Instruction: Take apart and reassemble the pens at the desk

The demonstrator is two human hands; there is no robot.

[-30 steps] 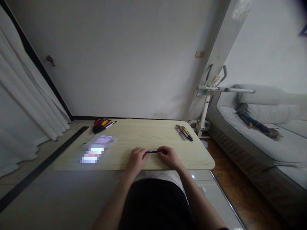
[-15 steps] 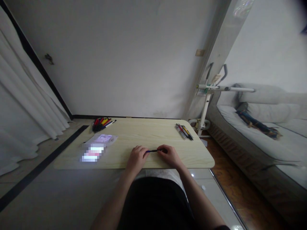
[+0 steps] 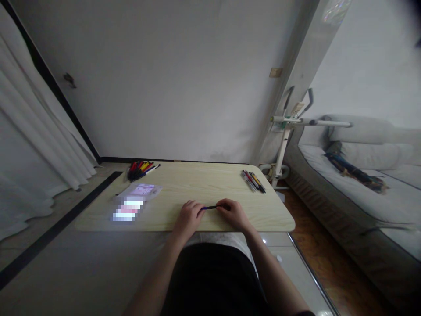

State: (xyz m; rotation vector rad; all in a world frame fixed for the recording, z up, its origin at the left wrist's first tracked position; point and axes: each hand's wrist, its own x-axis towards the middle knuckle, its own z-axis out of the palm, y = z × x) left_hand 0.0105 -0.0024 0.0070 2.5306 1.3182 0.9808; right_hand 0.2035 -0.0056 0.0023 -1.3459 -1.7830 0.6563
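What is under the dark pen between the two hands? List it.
Bare light wooden table shows under the middle of the pen. The left hand and right hand each cover an end, so its tips and the tabletop beneath the hands are hidden.

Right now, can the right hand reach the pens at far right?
Probably yes: only bare table lies between the right hand and the pens. But it holds a dark pen with the left hand.

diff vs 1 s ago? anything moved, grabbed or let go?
Nothing visibly changed. The left hand and right hand still grip the pen between them over the table. The left pile, right pile and papers stayed put.
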